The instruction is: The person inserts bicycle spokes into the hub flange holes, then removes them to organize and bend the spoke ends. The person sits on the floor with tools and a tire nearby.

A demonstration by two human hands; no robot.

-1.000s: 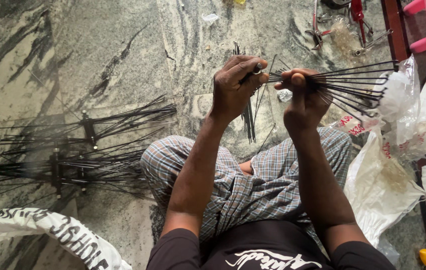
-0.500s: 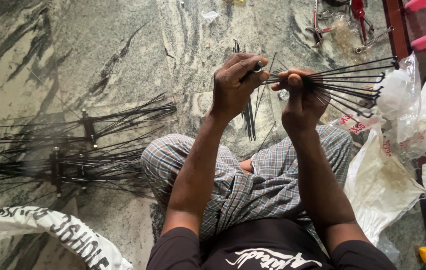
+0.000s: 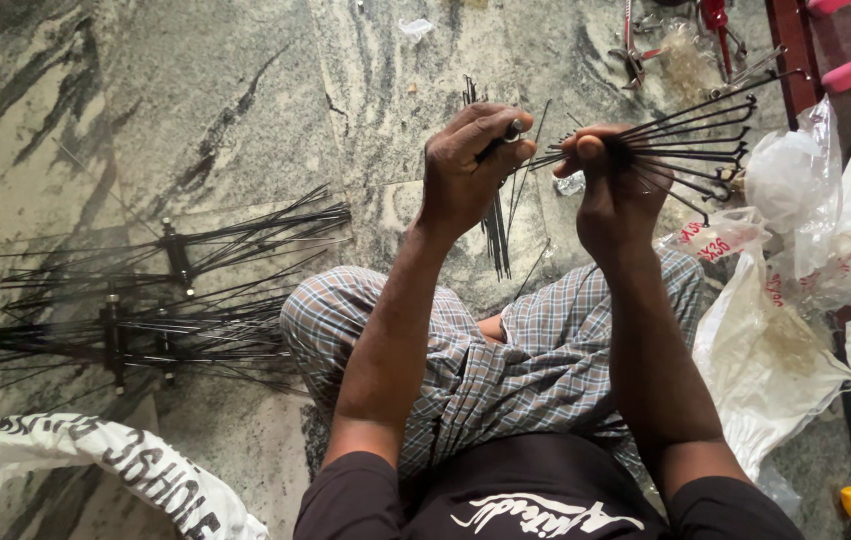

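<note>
Wires [image 3: 691, 140] are fanning from the tightly closed right hand [image 3: 614, 190]; the left hand [image 3: 466, 165] is pinching one, which may slip out.

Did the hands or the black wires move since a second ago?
Hardly at all. The right hand still grips the fan of black wires, which keeps pointing right. The left hand still pinches a small dark piece at the fan's narrow end; its fingers shifted only slightly. The wire assemblies on the marble floor and the plastic bags stayed put.
</note>
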